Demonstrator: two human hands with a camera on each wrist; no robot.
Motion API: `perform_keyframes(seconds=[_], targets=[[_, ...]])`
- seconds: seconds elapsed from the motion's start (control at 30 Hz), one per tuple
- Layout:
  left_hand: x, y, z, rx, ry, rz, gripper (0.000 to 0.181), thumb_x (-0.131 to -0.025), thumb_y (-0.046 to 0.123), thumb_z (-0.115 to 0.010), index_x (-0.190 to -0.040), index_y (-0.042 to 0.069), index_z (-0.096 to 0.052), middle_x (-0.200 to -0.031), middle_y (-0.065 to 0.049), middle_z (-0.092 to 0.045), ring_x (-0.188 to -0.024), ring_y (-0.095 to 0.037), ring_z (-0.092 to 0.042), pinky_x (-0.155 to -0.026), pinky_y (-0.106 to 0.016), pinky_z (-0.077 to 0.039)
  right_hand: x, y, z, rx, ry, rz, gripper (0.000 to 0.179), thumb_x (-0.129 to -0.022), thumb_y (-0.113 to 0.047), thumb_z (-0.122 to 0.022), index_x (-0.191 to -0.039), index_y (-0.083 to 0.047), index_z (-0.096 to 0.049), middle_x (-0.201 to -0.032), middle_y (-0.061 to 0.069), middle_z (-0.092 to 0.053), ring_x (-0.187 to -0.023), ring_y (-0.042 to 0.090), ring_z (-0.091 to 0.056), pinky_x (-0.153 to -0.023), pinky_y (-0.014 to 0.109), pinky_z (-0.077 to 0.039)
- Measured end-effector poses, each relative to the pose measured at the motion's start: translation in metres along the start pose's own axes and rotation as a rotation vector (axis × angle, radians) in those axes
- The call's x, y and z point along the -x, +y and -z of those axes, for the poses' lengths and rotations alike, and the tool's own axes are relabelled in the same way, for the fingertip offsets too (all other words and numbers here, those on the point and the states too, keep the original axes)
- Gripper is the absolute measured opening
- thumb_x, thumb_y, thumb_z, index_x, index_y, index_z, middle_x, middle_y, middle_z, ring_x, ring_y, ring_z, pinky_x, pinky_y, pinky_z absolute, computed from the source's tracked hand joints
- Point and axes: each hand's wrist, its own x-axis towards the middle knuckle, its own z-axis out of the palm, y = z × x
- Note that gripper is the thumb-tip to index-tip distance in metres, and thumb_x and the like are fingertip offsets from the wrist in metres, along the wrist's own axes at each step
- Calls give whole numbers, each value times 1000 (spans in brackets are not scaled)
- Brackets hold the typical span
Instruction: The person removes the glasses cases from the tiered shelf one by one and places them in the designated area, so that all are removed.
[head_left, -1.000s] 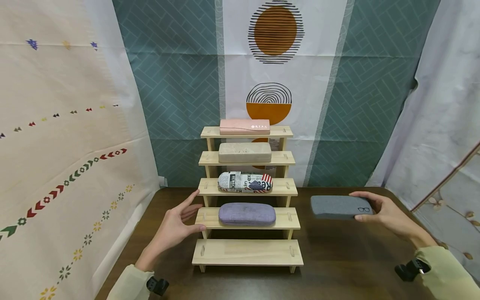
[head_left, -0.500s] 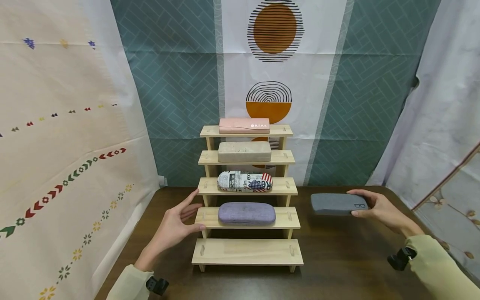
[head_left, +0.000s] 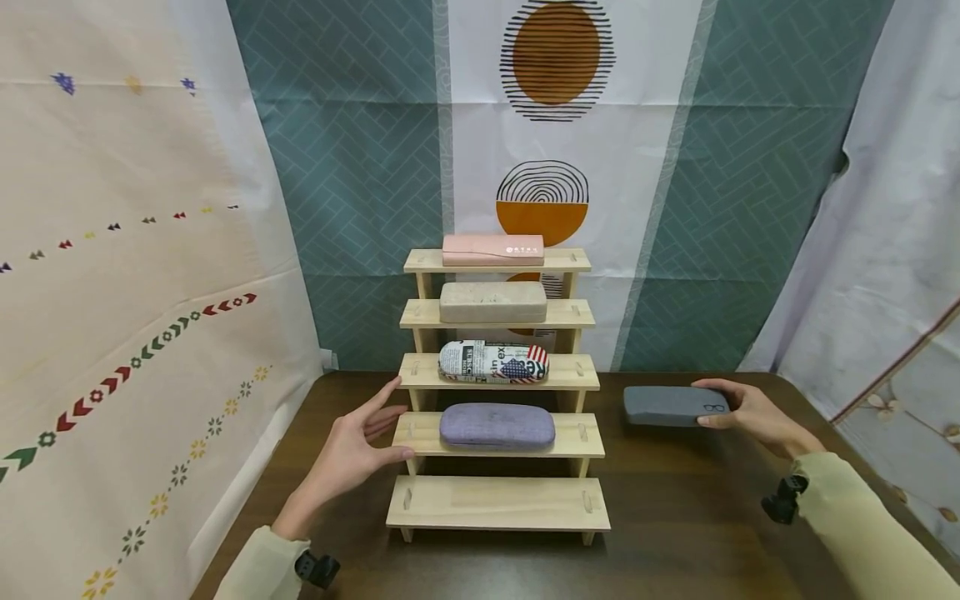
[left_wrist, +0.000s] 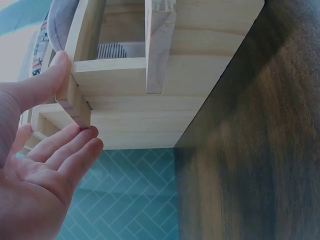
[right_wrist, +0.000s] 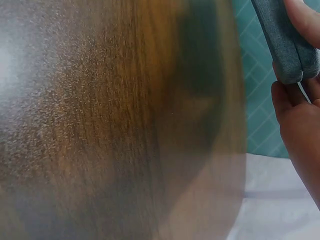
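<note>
One end of the grey case point(head_left: 660, 407) sat pinched in the right hand point(head_left: 757, 417), so slackening could have dropped it; the spread left hand point(head_left: 351, 452) touched the rack point(head_left: 498, 504).

The right hand point(right_wrist: 301, 125), at three o'clock, grips a grey case point(right_wrist: 282, 42) at two; the brown table point(right_wrist: 100, 120) stretches from the centre to nine; patterned teal cloth point(right_wrist: 261, 122) shows at three, white cloth point(right_wrist: 275, 197) at four.
</note>
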Motion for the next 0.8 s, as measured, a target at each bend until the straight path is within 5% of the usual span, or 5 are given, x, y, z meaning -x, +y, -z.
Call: perform_keyframes(seconds=[0.4,0.8], targets=[[-1,1,0,-23,4,1,106,-77,9,-96,-165,28,-40,-135,-18,-68,-126,-37,-65,-104,-50,-53,-19,14,-7,46,-35,-67,75,-93,-20,-83,-153,6,-47,-139,27,-55,-111,20,-58,-89,33,-53],[0,2,0,-23,0,13,105,-77,10,-96,-165,27,-40,-136,-22,-67,-127,-38,-64,-105,-51,-52,-28,20,-11,135,-25,-23,73,-93,-17,-84,-152,6,-48,-151,33,-45,-119,31,-55,-85,21,-50]])
